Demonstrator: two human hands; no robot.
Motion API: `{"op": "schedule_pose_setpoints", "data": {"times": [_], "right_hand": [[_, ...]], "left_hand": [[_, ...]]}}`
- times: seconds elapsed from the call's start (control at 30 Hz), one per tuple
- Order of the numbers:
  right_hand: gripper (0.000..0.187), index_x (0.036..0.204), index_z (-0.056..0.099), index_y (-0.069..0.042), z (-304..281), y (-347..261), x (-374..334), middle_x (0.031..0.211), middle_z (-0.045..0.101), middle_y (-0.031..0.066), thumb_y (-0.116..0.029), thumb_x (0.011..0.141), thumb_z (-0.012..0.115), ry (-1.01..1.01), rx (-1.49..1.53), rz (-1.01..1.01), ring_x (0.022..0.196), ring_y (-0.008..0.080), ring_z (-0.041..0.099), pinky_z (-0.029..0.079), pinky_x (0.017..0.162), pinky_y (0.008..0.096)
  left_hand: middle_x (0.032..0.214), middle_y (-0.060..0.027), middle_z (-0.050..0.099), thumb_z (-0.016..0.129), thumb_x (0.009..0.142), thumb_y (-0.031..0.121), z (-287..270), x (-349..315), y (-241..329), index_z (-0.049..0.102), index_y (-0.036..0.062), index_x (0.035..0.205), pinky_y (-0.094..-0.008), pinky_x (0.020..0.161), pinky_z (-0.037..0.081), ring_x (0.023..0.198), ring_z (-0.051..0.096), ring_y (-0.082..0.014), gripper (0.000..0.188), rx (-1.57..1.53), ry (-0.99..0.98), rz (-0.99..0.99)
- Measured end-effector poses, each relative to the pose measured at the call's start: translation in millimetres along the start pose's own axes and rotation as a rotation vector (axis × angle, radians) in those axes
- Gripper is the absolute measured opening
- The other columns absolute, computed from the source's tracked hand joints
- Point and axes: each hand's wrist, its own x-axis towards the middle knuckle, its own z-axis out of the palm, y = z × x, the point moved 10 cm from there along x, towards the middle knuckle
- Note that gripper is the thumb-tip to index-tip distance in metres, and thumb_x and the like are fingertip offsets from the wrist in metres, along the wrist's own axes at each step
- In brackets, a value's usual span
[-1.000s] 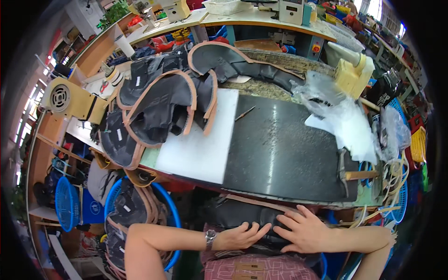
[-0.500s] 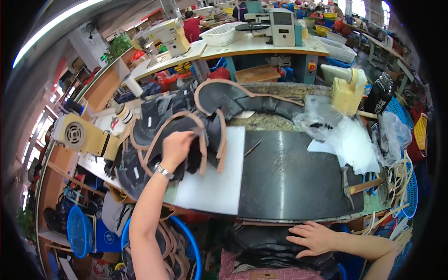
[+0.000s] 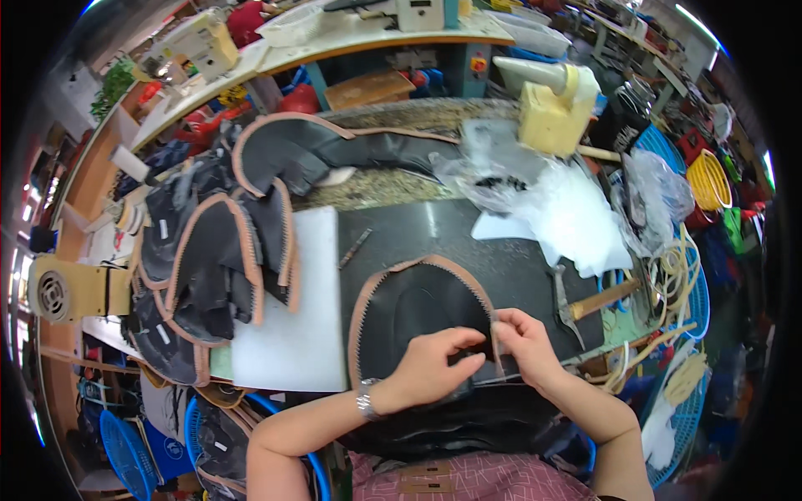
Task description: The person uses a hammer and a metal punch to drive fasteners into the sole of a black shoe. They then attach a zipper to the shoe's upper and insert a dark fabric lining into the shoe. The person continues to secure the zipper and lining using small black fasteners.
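Note:
A black, curved shoe-upper-like piece [image 3: 401, 313] with a tan, zigzag-edged border lies on the dark work mat [image 3: 455, 230], its rounded end pointing away from me. My right hand [image 3: 525, 346] pinches its tan border on the right side between thumb and fingers. Over the lower part of the piece is my left hand [image 3: 439, 363], a metal watch on its wrist. Its thumb and forefinger are curved with a gap between them, and nothing shows in it. Several similar black pieces [image 3: 213, 259] with tan borders are heaped at the left, partly across a white sheet [image 3: 292, 342].
A hammer [image 3: 597, 301] lies at the mat's right edge, beside plastic bags [image 3: 576, 213] and a yellow container [image 3: 551, 117]. A thin pen-like tool [image 3: 355, 249] rests on the mat. Blue baskets [image 3: 125, 451] stand low at the left. A machine head [image 3: 75, 288] juts in there.
My left hand has come from the heap at the left to the mat, where one black piece now lies. My right hand has risen from my lap to its border. The view has shifted.

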Motion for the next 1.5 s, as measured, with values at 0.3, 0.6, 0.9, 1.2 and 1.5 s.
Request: {"op": "schedule_pose_setpoints", "data": {"times": [0.3, 0.6, 0.9, 1.2, 1.5], "right_hand": [[0.028, 0.101, 0.058, 0.001, -5.0, 11.3, 1.2, 0.094, 0.064, 0.0092, -0.014, 0.08, 0.069, -0.056, -0.258, -0.029, 0.081, 0.0115, 0.059, 0.049, 0.07, 0.0277], [0.028, 0.099, 0.056, -0.003, 41.9, -54.3, -13.4, 0.092, 0.055, 0.011, -0.007, 0.073, 0.066, -0.033, -1.075, -0.819, 0.082, 0.0295, 0.056, 0.048, 0.07, 0.0389], [0.026, 0.092, 0.052, -0.002, 61.3, -33.8, 19.7, 0.085, 0.053, 0.0112, -0.012, 0.072, 0.066, -0.165, -1.207, -0.449, 0.089, 0.0297, 0.056, 0.047, 0.068, 0.0415], [0.009, 0.077, 0.06, -0.004, 50.0, -37.1, 26.3, 0.074, 0.055, 0.0072, -0.011, 0.075, 0.065, -0.222, -0.732, -0.399, 0.067, 0.021, 0.057, 0.045, 0.06, 0.0312], [0.029, 0.095, 0.059, -0.01, 204.5, -68.7, 157.5, 0.107, 0.055, 0.0107, -0.025, 0.073, 0.069, -0.534, -1.312, -1.232, 0.105, 0.0292, 0.05, 0.04, 0.09, 0.0382]], "left_hand": [[0.087, 0.0003, 0.059, 0.062, 0.084, 0.009, 17.8, 4.1, -62.4, 0.057, 0.0017, 0.083, -0.0219, 0.071, 0.044, 0.079, 0.053, -0.0054, 0.009, -0.44, -0.091, -0.423], [0.105, -0.0068, 0.061, 0.056, 0.082, 0.0, -37.1, -9.9, -77.1, 0.049, -0.0005, 0.073, -0.0208, 0.059, 0.043, 0.068, 0.051, -0.0047, 0.012, -0.349, 0.138, -0.436], [0.107, -0.0145, 0.058, 0.062, 0.069, -0.001, 2.9, -0.1, 32.2, 0.052, 0.0024, 0.106, -0.0373, 0.086, 0.042, 0.1, 0.054, -0.0304, 0.039, 0.627, -0.029, 0.62], [0.1, -0.003, 0.058, 0.069, 0.071, 0.013, -17.0, -5.8, -25.1, 0.063, 0.0065, 0.088, -0.0371, 0.084, 0.034, 0.099, 0.049, -0.0219, 0.019, 0.443, 0.005, 0.038], [0.106, -0.0032, 0.057, 0.07, 0.072, 0.016, -8.1, -4.7, -24.1, 0.063, 0.0062, 0.077, -0.0387, 0.085, 0.032, 0.1, 0.048, -0.0235, 0.013, 0.463, -0.005, 0.093]]}}
